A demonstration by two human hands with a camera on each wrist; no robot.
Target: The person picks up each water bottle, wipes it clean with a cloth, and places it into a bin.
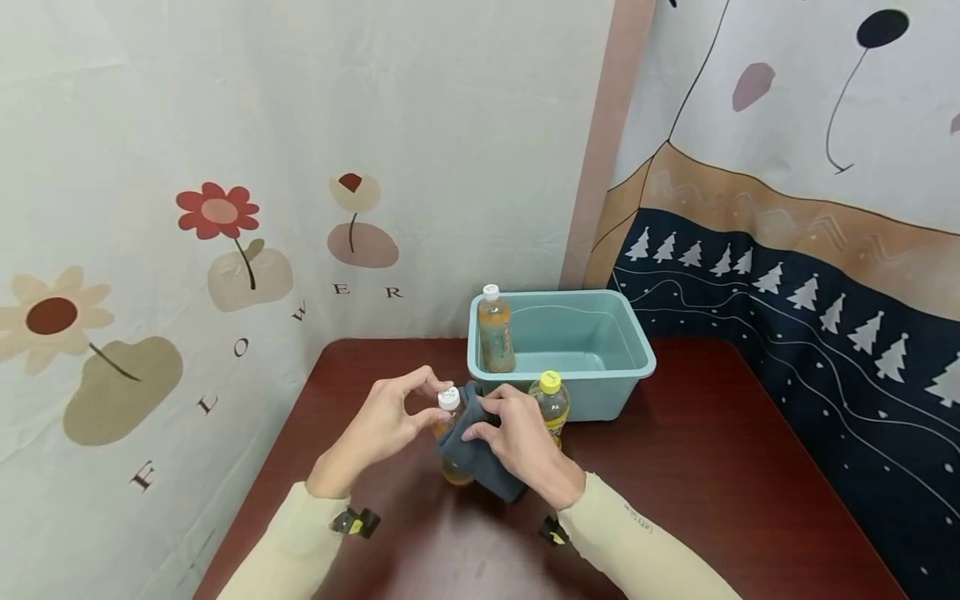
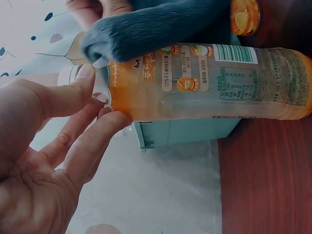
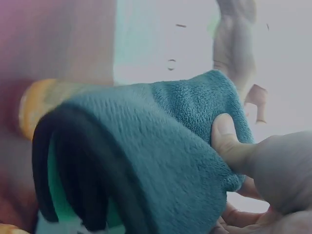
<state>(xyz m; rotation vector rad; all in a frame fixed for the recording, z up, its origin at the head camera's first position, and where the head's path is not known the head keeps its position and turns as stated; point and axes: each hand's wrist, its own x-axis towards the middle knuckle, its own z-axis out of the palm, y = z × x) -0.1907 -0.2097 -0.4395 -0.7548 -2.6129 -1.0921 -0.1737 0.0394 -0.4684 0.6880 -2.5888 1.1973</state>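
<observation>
A clear bottle [image 2: 185, 92] with an orange label and white cap stands on the table in front of the bin. My left hand [image 1: 390, 418] pinches its neck just below the cap between thumb and fingers. In my right hand [image 1: 521, 433] is a folded blue-grey cloth [image 3: 161, 136], gripped between thumb and fingers. The cloth lies against the bottle's side and hides part of it in the head view. Just behind my right hand stands a second bottle with a yellow cap [image 1: 551, 383], its lower part partly covered by the hand.
A light blue plastic bin [image 1: 633, 350] sits at the back of the dark red table [image 1: 705, 483]. Inside its left end stands another white-capped bottle [image 1: 495, 333]. Printed curtains [image 1: 450, 150] hang behind and beside the table.
</observation>
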